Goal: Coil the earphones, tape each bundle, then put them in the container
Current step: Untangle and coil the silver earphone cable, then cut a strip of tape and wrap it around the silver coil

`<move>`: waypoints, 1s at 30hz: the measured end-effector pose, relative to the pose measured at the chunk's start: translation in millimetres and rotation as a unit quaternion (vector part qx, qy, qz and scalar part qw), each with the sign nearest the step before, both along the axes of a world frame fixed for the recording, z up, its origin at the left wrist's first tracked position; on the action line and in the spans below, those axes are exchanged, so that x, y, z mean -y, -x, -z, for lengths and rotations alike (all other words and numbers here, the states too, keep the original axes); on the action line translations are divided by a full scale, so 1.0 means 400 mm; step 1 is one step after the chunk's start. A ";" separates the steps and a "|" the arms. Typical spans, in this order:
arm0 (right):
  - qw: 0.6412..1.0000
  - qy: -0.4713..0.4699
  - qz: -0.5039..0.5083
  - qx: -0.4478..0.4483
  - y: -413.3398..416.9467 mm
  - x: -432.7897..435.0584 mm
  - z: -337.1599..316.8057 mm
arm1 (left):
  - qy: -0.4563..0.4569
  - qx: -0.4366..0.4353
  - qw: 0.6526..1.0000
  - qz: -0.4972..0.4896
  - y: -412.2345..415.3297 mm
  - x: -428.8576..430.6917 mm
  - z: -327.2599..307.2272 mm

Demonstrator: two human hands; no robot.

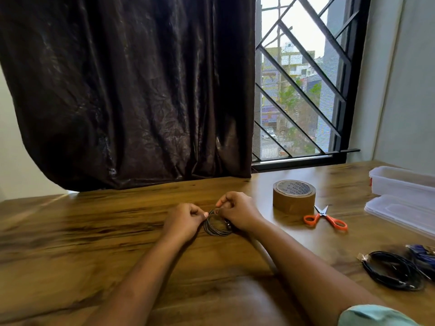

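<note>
You are pinching the left rim of the earphone coil [216, 225] with your left hand [186, 220], fingers curled in, probably so the loops are not springing apart. The coil is lying nearly flat on the table [94, 231] between your hands, its opening facing up. It is close to round, so no long axis is showing. Your right hand [237, 212] is gripping its far right rim between thumb and fingertips, and whether tape is in that pinch I cannot tell. The tape roll [294, 196] is standing just right of that hand, with the scissors [326, 220] beside it, handles toward you. Further right, the container [400, 182] is waiting open behind its lid [400, 212], and more bundles [393, 271] are lying near you.
</note>
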State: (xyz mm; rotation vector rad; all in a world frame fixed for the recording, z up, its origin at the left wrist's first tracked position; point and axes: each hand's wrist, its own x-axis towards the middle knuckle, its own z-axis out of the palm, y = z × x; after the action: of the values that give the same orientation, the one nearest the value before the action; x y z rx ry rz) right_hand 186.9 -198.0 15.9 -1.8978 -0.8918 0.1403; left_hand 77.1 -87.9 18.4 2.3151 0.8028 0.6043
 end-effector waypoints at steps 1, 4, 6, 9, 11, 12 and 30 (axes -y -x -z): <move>1.000 0.007 0.003 0.018 0.002 0.000 0.000 | -0.009 -0.005 1.000 -0.004 0.000 0.002 0.001; 0.998 0.039 0.006 0.057 -0.002 -0.004 0.007 | -0.020 -0.006 1.000 -0.007 0.000 0.009 0.004; 0.996 0.057 -0.002 0.064 -0.004 -0.003 0.010 | -0.014 0.000 1.000 -0.005 -0.003 0.015 0.007; 0.996 0.056 -0.005 0.066 0.000 0.004 0.008 | -0.012 0.013 1.000 -0.020 -0.007 0.021 0.006; 0.997 0.045 0.009 0.067 0.008 0.013 0.004 | -0.031 0.027 0.999 -0.034 -0.006 0.021 0.003; 0.997 0.036 0.019 0.067 0.009 0.019 0.002 | -0.048 0.034 0.998 -0.036 -0.005 0.020 0.002; 0.894 0.268 0.208 0.291 -0.150 0.391 -0.024 | -0.235 0.108 0.956 0.137 0.013 0.262 -0.004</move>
State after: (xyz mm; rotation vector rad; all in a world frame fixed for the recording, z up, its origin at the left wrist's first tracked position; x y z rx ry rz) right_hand 246.9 -354.5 25.4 -2.6822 -0.8533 -0.5218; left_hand 71.8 -192.7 20.2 2.6559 0.2408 0.9847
